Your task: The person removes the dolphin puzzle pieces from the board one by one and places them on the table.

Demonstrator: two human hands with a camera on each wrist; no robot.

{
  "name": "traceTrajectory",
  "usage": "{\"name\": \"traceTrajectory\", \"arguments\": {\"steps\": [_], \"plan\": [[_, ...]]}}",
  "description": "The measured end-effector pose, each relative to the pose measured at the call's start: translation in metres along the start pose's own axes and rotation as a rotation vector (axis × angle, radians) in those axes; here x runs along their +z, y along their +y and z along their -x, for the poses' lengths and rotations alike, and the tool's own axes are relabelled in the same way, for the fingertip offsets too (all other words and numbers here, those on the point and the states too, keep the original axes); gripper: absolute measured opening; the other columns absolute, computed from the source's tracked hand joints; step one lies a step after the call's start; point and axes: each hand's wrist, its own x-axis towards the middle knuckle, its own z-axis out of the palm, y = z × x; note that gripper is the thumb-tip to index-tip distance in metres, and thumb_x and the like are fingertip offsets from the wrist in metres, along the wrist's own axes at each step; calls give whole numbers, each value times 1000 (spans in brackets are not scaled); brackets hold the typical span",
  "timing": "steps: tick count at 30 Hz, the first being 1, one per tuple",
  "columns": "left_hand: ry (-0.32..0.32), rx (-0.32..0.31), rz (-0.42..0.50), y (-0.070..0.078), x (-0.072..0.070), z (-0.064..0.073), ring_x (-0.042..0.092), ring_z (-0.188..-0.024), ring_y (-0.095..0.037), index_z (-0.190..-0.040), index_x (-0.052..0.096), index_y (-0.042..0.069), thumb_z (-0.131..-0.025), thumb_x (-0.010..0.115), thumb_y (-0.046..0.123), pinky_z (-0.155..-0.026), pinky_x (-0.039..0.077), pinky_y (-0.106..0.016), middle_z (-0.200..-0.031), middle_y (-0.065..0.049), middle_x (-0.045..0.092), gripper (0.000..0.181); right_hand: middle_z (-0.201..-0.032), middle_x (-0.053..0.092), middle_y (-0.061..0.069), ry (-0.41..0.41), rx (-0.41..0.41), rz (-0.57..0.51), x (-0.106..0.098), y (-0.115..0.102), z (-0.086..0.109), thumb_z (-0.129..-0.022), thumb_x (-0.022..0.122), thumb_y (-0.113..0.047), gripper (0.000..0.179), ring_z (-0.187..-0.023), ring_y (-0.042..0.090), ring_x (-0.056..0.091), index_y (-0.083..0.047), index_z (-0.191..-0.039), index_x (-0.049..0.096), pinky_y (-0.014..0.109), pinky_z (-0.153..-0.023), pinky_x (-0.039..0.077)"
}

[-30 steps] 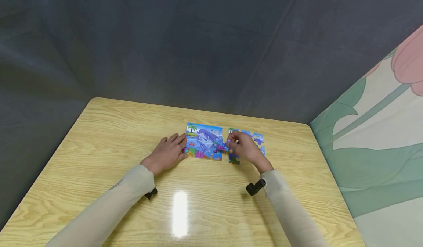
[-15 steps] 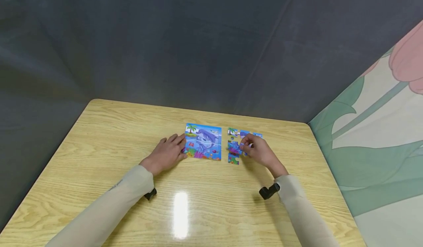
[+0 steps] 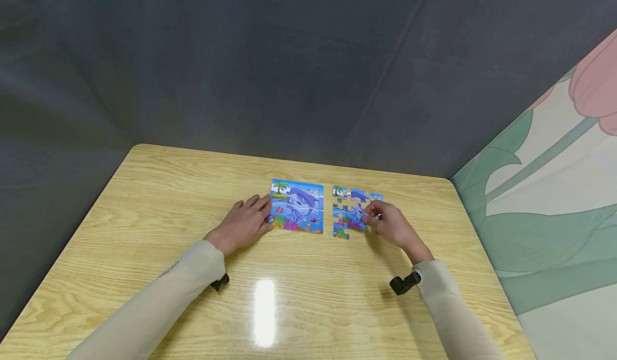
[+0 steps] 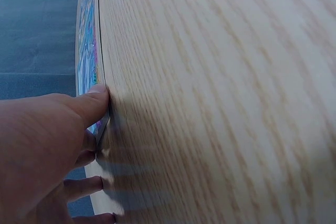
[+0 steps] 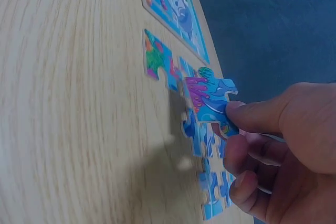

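The dolphin puzzle board [image 3: 296,207] lies flat on the wooden table. My left hand [image 3: 241,227] rests at its left edge; in the left wrist view the thumb [image 4: 97,92] and index finger hold its near corner. Between right thumb and fingers, a blue puzzle piece with purple coral [image 5: 206,97] is pinched above the table. My right hand [image 3: 392,223] hovers over the loose pieces right of the board. A palm tree piece [image 3: 339,190] and a green-and-orange coral piece [image 3: 340,234] lie in their left column. The hand hides some pieces on the right.
The wooden table [image 3: 193,306] has a glare patch in front of the board. A dark curtain [image 3: 289,81] hangs behind its far edge. On the right is a panel with a tulip pattern [image 3: 554,242].
My right hand has moved right, from beside the board's right edge to over the loose pieces, carrying the puzzle piece. My left hand stays at the board.
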Motion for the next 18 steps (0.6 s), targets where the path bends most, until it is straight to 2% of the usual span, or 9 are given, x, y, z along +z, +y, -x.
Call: {"name": "traceTrajectory", "arguments": {"steps": [6,13,18], "plan": [[-12,-11,11,-1,0,0,27,-164,-44,-167,34,2,-114,49,43,-128,31,-69,-178,-15,25,68,-93,65,15,-40,23,-12,-3,8,4,-106,63,-5,8,-68,18,56,2,-108,66,25,-57,46],[-14,-15,5,-1,0,1,27,-163,-44,-167,35,3,-114,49,43,-127,31,-69,-178,-15,25,68,-94,66,16,-67,10,-20,-4,17,9,-105,62,-2,7,-75,20,58,4,-106,66,25,-59,50],[-12,-14,7,-1,1,1,27,-163,-43,-167,35,3,-114,49,43,-127,31,-69,-178,-15,25,68,-92,65,17,-95,-5,-29,-3,21,12,-106,60,-1,9,-71,17,54,5,-109,67,26,-58,47]]}}
